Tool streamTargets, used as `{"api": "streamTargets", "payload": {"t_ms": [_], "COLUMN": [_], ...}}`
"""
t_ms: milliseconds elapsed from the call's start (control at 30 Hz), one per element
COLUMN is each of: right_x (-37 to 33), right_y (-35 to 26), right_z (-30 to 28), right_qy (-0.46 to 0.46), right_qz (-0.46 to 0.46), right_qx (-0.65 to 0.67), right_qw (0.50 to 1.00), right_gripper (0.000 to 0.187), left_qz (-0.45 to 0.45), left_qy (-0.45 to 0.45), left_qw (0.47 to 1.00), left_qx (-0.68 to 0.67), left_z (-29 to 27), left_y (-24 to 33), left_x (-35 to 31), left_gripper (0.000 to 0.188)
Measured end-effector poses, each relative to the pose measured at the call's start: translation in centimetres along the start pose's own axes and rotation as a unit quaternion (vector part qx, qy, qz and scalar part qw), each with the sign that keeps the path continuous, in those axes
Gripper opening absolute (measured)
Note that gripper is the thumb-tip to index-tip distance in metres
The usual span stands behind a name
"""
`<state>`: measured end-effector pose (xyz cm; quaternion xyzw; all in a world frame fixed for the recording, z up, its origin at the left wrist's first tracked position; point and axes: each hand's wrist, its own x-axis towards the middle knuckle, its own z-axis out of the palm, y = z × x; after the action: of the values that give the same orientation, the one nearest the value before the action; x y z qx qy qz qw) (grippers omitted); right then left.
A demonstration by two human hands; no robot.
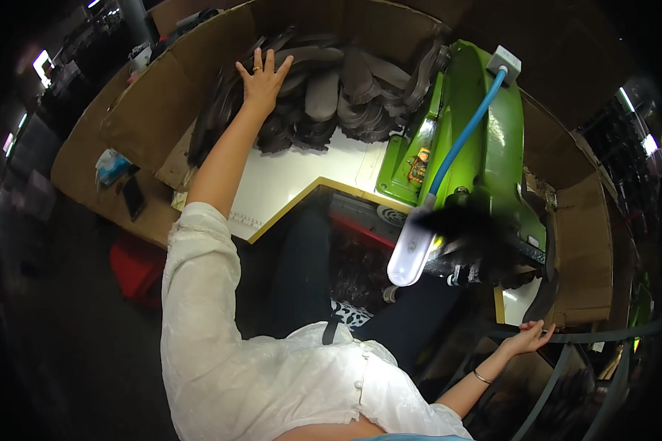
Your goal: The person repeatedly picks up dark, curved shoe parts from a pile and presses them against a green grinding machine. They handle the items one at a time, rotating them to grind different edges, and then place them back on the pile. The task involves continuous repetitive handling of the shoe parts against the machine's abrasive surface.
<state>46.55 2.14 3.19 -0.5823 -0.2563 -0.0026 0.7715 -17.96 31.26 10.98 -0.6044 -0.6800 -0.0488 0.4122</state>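
Your left hand (261, 87), spread and empty, over piled dark pieces (321, 97): a hasty sweep could topple them; your right hand (524, 341), partly curled, grip unclear

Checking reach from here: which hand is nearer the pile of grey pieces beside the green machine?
Left. The left hand is at the left side of the pile of grey pieces; the right hand is far off, past the green machine.
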Motion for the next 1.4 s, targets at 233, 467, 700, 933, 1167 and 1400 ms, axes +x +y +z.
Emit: {"api": "streamTargets", "payload": {"t_ms": [233, 467, 700, 933, 1167, 1400], "right_x": [-3.6, -5.3, -7.1, -8.8, -11.2, -11.5], "right_y": [-2.5, -1.1, 0.9, 5.6, 8.3, 7.2], "right_z": [4.6, 4.0, 6.4, 9.3, 7.5, 6.8], "right_qy": [-0.103, -0.168, -0.186, -0.225, -0.292, -0.29], "right_qz": [-0.001, -0.009, 0.047, 0.008, -0.125, 0.01], "right_qx": [0.009, -0.04, 0.02, 0.084, -0.07, -0.027], "right_qw": [0.995, 0.985, 0.981, 0.971, 0.946, 0.957], "right_gripper": [0.041, 0.038, 0.036, 0.029, 0.018, 0.02], "left_qz": [-0.012, -0.02, -0.066, -0.154, -0.113, -0.393], "left_qy": [-0.057, -0.006, -0.082, -0.147, -0.205, -0.172], "left_qw": [0.993, 0.985, 0.979, 0.974, 0.93, 0.699], "left_qx": [-0.103, -0.174, -0.177, -0.077, -0.282, -0.572], "left_z": [-2.2, -10.8, -11.7, -8.5, -11.2, -5.5], "left_y": [-1.4, -3.8, -2.1, -2.3, -4.3, -8.2], "left_x": [1.0, -11.3, -28.5, -25.1, -24.2, -25.3], "left_gripper": [0.059, 0.074, 0.072, 0.079, 0.067, 0.06]}}
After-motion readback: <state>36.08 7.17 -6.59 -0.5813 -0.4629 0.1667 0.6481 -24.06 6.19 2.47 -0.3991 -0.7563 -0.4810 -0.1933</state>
